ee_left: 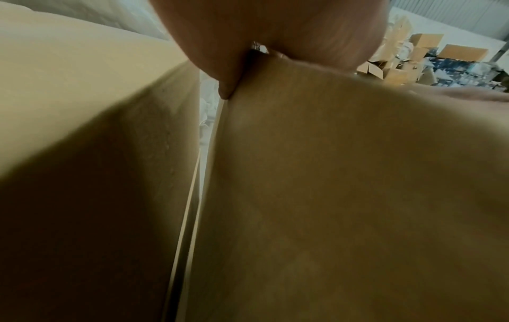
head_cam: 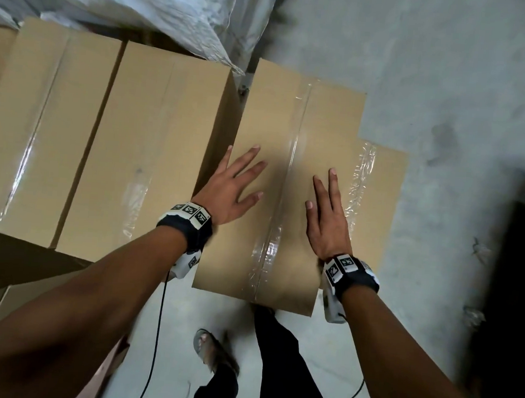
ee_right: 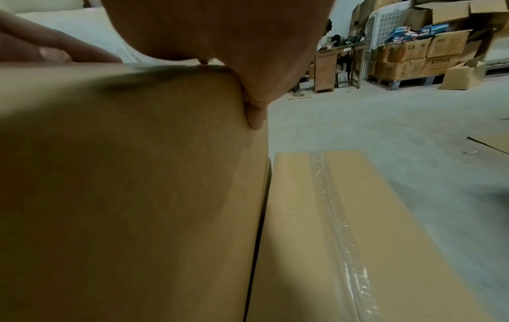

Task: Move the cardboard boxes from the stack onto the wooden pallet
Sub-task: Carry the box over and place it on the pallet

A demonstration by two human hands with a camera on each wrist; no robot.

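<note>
A taped cardboard box (head_cam: 290, 132) stands in front of me, its top lower than the two taller boxes (head_cam: 104, 132) of the stack on its left. My left hand (head_cam: 234, 184) lies flat on its top near the left edge, fingers spread and straight. My right hand (head_cam: 325, 215) lies flat to the right of the tape seam. The left wrist view shows this box's side (ee_left: 330, 196) a narrow gap away from the neighbouring box (ee_left: 82, 109). Beside it on the right sits a lower taped box (ee_right: 344, 217). No wooden pallet shows under these boxes.
A white woven sack (head_cam: 144, 1) leans over the stack at the back. Grey concrete floor (head_cam: 449, 87) spreads to the right, with a dark patch (head_cam: 516, 278) at the far right. My sandalled foot (head_cam: 213, 350) stands below the box. Cartons (ee_right: 413, 58) are piled along the far wall.
</note>
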